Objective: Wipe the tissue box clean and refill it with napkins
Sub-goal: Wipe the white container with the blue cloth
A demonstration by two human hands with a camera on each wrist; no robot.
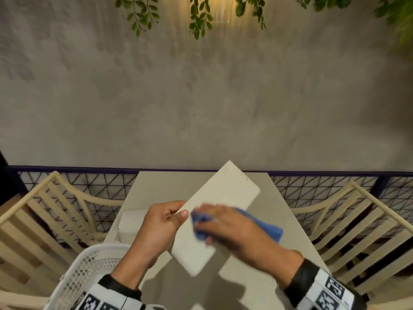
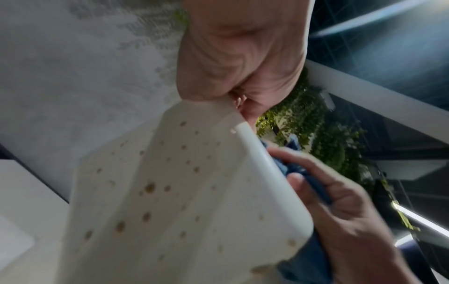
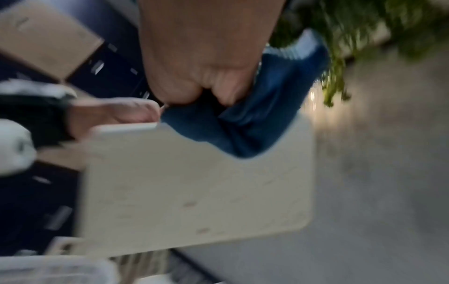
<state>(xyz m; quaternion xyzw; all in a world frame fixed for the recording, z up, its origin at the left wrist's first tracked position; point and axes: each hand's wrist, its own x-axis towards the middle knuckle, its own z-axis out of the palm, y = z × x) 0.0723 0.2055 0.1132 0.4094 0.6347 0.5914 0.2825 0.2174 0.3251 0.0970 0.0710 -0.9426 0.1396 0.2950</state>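
- The tissue box (image 1: 214,217) is held tilted above the table (image 1: 161,186), gripped at its edge by the left hand (image 1: 156,229).
- A blue cloth (image 1: 266,227), bunched in the right hand (image 1: 232,229), is pressed against the box's upper face.
- A stack of napkins (image 1: 131,220) lies on the table, left of the box.

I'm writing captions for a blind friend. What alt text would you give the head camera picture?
Seen from above, a person's left hand grips the edge of a white tissue box held tilted above a small table, while the right hand rubs it with a blue cloth. A white basket sits at lower left, slatted chairs stand on both sides, and leaves hang over a grey wall.
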